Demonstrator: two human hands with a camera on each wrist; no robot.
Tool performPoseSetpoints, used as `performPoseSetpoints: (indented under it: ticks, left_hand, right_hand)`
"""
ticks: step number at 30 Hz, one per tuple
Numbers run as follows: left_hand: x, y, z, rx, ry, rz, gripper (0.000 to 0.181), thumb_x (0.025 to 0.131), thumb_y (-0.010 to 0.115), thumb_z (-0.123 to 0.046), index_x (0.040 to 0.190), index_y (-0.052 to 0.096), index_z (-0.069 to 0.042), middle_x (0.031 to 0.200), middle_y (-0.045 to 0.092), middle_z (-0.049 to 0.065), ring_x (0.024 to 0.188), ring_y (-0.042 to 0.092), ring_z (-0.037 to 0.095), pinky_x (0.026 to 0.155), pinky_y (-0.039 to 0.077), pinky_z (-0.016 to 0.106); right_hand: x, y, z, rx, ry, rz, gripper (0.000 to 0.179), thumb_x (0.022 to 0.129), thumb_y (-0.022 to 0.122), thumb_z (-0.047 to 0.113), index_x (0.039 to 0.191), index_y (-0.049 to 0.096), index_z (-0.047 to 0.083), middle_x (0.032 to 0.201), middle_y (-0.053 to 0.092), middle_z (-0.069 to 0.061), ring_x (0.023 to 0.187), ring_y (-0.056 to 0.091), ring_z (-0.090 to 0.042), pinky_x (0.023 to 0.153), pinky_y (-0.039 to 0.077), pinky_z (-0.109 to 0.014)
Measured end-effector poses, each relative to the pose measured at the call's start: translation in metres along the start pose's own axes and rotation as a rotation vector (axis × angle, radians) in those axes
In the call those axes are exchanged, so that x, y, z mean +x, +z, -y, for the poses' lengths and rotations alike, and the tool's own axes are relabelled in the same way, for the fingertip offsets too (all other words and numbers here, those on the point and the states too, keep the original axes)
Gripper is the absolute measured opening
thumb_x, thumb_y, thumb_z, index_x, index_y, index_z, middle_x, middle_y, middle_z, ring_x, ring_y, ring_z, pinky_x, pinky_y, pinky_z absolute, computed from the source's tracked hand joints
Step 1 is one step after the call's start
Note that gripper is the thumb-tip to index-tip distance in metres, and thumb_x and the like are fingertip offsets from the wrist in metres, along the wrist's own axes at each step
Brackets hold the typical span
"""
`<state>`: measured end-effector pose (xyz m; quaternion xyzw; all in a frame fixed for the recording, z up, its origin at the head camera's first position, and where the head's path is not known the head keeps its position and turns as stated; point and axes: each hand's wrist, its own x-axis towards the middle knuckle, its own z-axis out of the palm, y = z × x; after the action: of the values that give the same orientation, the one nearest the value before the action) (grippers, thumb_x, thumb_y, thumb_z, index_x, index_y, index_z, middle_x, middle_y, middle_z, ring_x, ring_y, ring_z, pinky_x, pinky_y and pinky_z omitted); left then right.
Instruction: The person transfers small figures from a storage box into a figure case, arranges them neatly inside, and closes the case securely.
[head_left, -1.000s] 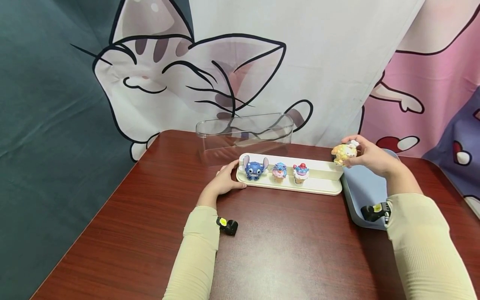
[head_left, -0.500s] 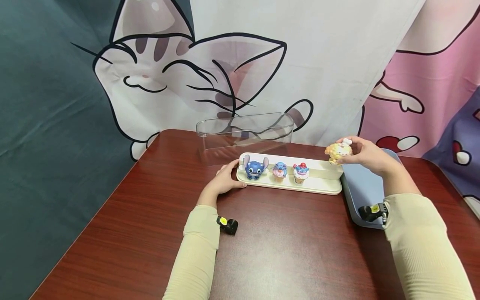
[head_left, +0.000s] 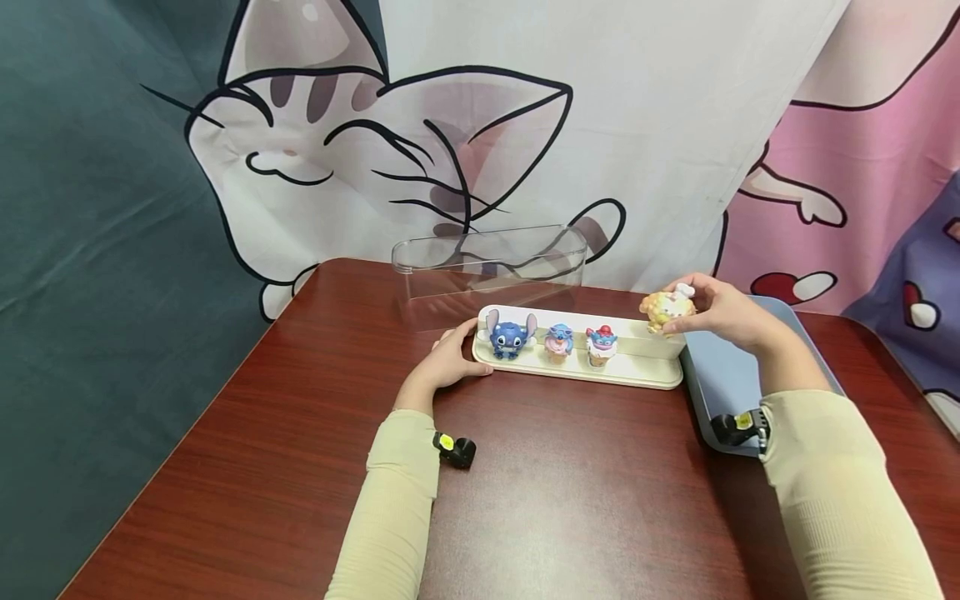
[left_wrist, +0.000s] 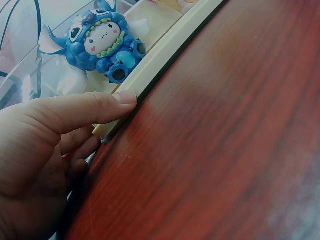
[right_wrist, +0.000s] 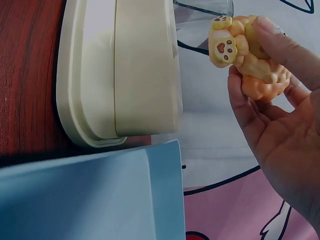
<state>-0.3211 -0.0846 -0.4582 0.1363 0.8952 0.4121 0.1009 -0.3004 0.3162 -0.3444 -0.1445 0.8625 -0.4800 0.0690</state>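
Observation:
A small yellow figurine (head_left: 666,313) with a white hat-like top is pinched between the thumb and fingers of my right hand (head_left: 726,313). It is held above the right end of a cream stepped display base (head_left: 641,367); paw-like feet show on the figurine (right_wrist: 237,47) in the right wrist view. My left hand (head_left: 448,360) grips the base's left end, its thumb (left_wrist: 95,107) on the front edge and the other fingers around the end. On the base sit a big-eared blue figurine (head_left: 508,340) and two smaller ice-cream-cone figurines, one blue and pink (head_left: 558,343), one red-topped (head_left: 602,347).
Behind the base stands a clear plastic cover (head_left: 487,279), near the printed curtain (head_left: 660,125). A blue-grey bin (head_left: 723,367) is just right of the base, under my right forearm. All of it rests on a brown wooden table (head_left: 570,483).
My right hand has carried the yellow figurine leftward, from over the bin's edge to above the base's right end. The left hand and the base have stayed put.

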Motion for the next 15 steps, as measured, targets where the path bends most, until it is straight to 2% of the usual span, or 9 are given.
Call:
performPoseSetpoints:
  ticks: [7,15]
  left_hand:
    - [0.0002,0.0002,0.0007,0.01,0.013,-0.002,0.092,0.071,0.08,-0.029,0.146,0.028,-0.016,0.146,0.031,0.01,0.131,0.024,0.032,0.105,0.02,0.049]
    - [0.0007,0.0008,0.001,0.01,-0.007,-0.001,0.093,0.072,0.08,-0.03,0.147,0.027,-0.018,0.147,0.031,0.008,0.131,0.023,0.031,0.105,0.021,0.049]
  right_hand:
    - [-0.0002,0.0024,0.0037,-0.059,0.012,-0.006,0.04,0.074,0.076,0.003,0.106,0.053,0.005,0.092,0.062,0.005,0.082,0.057,-0.007,0.069,0.047,-0.022]
    - [-0.0024,0.0058,0.0067,-0.163,0.043,0.027,0.046,0.074,0.078,0.01,0.109,0.05,0.003,0.099,0.055,-0.007,0.085,0.053,-0.01,0.07,0.047,-0.023]
